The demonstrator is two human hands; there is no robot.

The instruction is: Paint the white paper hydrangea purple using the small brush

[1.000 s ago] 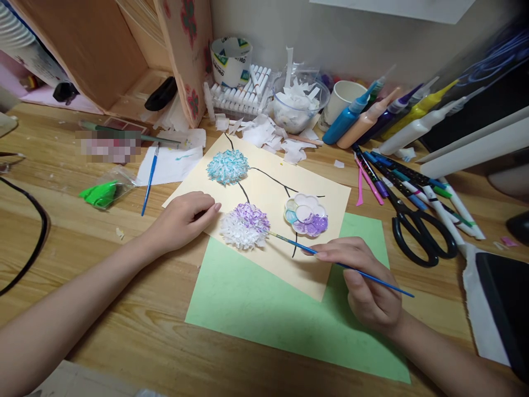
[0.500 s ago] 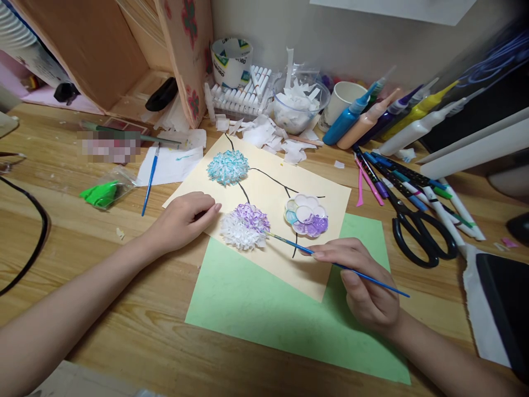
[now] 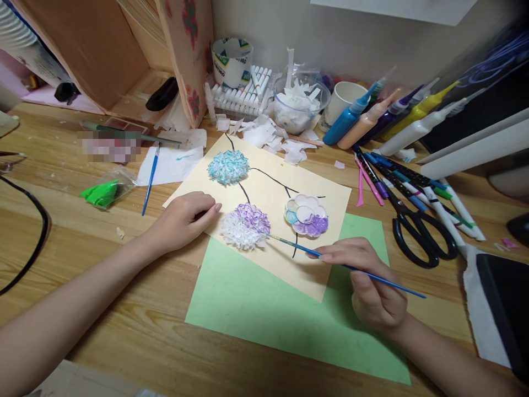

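My right hand (image 3: 374,286) pinches a thin blue paintbrush (image 3: 374,277). The brush tip touches the right edge of a fringed paper flower (image 3: 246,226), purple on its upper right and white on its lower left. My left hand (image 3: 185,218) rests at the left edge of the cream paper (image 3: 264,281), fingers curled loosely under and holding nothing. Farther up the sheet sits a blue-and-white fringed flower (image 3: 228,167), with black drawn stems around it. A flower-shaped palette (image 3: 306,215) holding purple and pale blue paint lies on the sheet's right side.
Green paper (image 3: 289,331) lies under the cream sheet. Black scissors (image 3: 421,231), pens and glitter glue tubes (image 3: 347,118) are at the right. A bowl of paper scraps (image 3: 295,107) stands behind. Another blue brush (image 3: 150,179) and a green packet (image 3: 101,193) lie left.
My right hand has shifted slightly right along with its grip on the brush, while the tip stays by the purple-white flower. My left hand keeps its place.
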